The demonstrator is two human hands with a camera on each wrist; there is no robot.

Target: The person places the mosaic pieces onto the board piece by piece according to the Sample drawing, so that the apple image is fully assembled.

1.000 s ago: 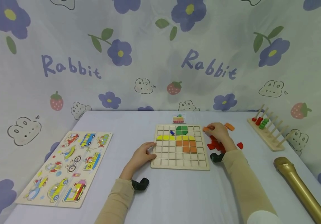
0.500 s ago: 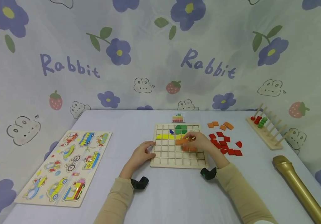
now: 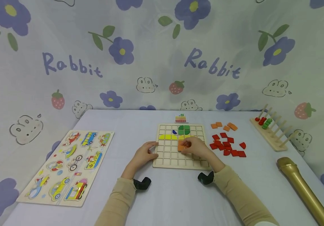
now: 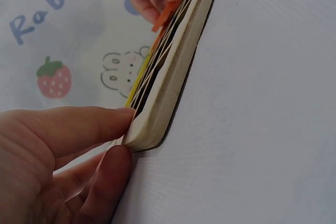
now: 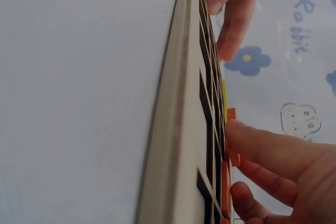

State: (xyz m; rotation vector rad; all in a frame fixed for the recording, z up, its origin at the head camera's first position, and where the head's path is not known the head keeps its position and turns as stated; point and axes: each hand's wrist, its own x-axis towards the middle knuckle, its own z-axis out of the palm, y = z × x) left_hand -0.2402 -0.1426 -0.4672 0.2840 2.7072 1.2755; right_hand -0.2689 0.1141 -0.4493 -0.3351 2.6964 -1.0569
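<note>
A wooden grid board lies flat on the table, with green tiles, a small blue tile and a row of yellow tiles in its upper part. My left hand holds the board's left edge, thumb and fingertips at the rim in the left wrist view. Over the middle of the board, my right hand pinches an orange tile between thumb and fingers. Its fingers cover the orange tiles set in the grid to the right; part of that row shows in the right wrist view.
Loose red tiles and several orange tiles lie right of the board. A pattern card sits behind it. A peg counting rack and gold microphone are at far right, a vehicle puzzle at left.
From the loose orange tiles on the right, my right hand has come leftward over the board with an orange tile. My left hand stays at the board's left edge.
</note>
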